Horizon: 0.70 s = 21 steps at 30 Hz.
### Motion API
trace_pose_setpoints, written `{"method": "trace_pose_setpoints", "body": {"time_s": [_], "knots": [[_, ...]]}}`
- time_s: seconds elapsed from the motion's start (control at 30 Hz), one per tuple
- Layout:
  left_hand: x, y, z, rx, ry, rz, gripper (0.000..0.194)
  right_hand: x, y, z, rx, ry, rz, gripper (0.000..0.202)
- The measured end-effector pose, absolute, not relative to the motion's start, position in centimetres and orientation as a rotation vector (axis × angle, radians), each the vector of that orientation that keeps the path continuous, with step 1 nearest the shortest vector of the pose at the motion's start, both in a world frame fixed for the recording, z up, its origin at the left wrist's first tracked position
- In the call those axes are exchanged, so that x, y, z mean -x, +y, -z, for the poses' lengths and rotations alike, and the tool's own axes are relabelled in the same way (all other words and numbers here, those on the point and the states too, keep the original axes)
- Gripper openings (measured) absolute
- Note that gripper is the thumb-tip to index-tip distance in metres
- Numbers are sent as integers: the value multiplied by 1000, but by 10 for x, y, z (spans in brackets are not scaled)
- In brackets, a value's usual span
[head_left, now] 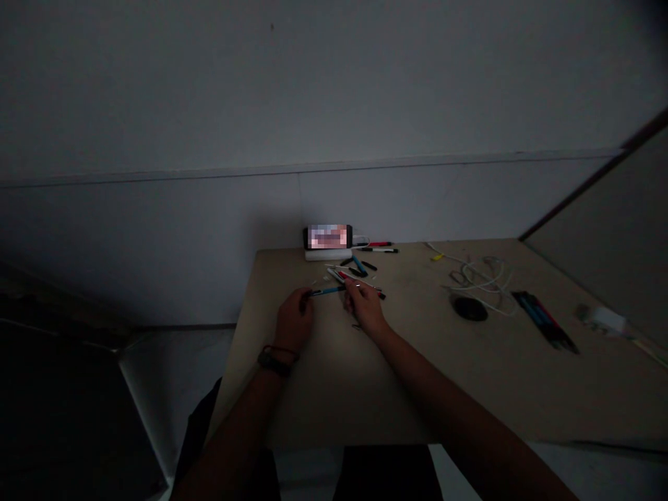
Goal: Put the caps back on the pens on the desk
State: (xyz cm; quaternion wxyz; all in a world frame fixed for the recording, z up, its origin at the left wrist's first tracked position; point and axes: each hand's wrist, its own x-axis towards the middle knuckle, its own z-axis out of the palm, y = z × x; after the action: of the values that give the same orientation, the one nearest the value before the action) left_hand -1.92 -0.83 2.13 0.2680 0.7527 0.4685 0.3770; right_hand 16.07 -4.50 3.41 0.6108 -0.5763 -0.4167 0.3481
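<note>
A blue pen (328, 290) with a dark end stretches between my two hands above the table. My left hand (295, 316) is closed on its dark end, a dark band and a watch showing at the wrist. At the pen's other end, the fingers of my right hand (364, 306) are pinched on it. Just beyond lie pen parts in red, white, black and blue, among them a blue barrel (359, 264) and a black piece (369, 266). The light is dim, so small details at the fingertips are hard to make out.
A lit phone (328, 237) leans over a white block (328, 255) near the wall. Red and white pens (380, 250) lie beside it. Rightward are a tangled white cable (483, 275), a black mouse (470, 308), a row of pens (545, 321) and a white plug (609, 320).
</note>
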Motion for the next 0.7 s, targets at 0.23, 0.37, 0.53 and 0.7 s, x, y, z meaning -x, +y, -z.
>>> {"method": "trace_pose_setpoints", "body": {"time_s": [0.23,0.37,0.53,0.7], "knots": [[14,-14,-22,-2222,1254,-891,29,-158,-44,-28,1349,-956,-813,54],[14,-22,-24,-2319,1190,-865,30,-152,-46,-28,1312,-1059,-782,48],[14,-38,-29,-2507,1033,-755,29,-150,-57,-29,1381,-1228,-684,49],[17,-45,-28,-2538,1032,-737,24,-161,-84,-23,1445,-1326,-594,53]]}}
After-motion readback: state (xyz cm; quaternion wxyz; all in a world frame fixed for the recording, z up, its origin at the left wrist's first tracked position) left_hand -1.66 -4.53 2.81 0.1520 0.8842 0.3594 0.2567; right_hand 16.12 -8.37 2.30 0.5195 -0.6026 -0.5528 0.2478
